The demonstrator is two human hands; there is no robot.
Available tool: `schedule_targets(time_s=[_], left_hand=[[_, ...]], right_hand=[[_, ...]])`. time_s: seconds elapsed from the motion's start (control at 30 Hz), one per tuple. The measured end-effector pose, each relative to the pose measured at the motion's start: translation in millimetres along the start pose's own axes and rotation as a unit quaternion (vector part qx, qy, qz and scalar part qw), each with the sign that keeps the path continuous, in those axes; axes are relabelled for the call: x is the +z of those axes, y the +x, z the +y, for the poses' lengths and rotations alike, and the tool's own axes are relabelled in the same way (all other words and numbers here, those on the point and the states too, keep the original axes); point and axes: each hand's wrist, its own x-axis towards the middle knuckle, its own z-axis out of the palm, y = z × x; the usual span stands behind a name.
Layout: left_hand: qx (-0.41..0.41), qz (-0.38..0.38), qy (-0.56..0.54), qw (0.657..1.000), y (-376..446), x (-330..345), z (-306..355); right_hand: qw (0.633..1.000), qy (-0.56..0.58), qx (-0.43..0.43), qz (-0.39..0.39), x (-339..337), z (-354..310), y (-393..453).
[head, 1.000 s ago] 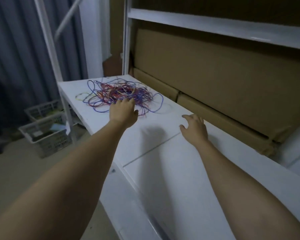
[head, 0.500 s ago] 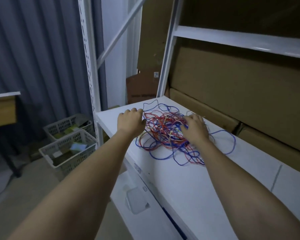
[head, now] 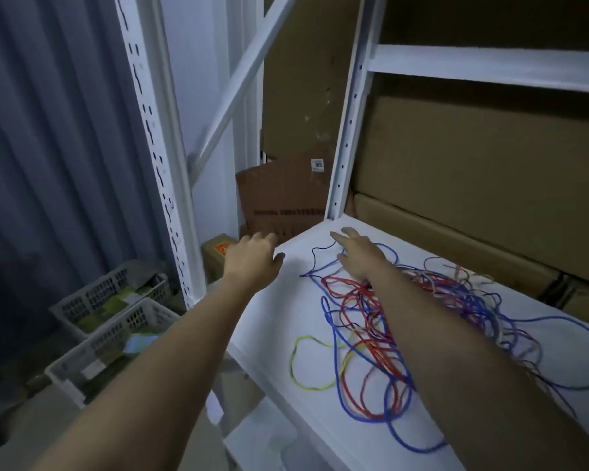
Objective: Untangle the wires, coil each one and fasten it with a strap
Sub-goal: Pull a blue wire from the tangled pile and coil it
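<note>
A tangle of thin wires (head: 361, 338), red, blue, yellow and pale ones, lies spread over the white shelf board (head: 279, 321). My right hand (head: 357, 254) reaches past the tangle toward the shelf's far left corner, fingers stretched out, its palm over a dark wire end. My left hand (head: 252, 258) hovers at the shelf's left edge with relaxed fingers and holds nothing. My right forearm lies across the middle of the tangle and hides part of it. No strap is in view.
White rack uprights (head: 170, 185) stand at the shelf's left corners, with a crossbeam (head: 490, 68) above. Flat cardboard boxes (head: 473, 185) fill the back of the shelf. Two grey baskets (head: 109, 321) sit on the floor at left, by a grey curtain.
Both hands have left the tangle and moved past it toward the shelf's far left end. The view has come closer, so the wires now lie nearer and more spread out.
</note>
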Motion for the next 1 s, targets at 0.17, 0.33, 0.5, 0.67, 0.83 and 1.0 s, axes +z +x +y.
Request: schedule_targets(time_s=[0.17,0.33,0.5,0.67,0.83,1.0], left_hand=[[0.062,-0.009,-0.037,0.997,50,13,-19],[0.125,-0.063,-0.107,0.984,100,35,-2],[0.196,-0.140,-0.396,0.886,124,35,31],[0.271,-0.167,-0.516,0.795,136,9,57],[0.348,-0.194,-0.497,0.771,134,3,81],[0.343,-0.138,-0.446,0.815,141,4,73]], right_hand=[[0.997,0.016,0.063,-0.031,8,2,40],[0.940,0.295,0.114,0.126,-15,-13,38],[0.764,0.572,0.163,0.251,-61,-34,10],[0.747,0.581,0.191,0.261,-101,-44,-24],[0.835,0.403,0.179,0.330,-124,-49,-62],[0.798,0.321,0.196,0.472,-134,-23,-106]])
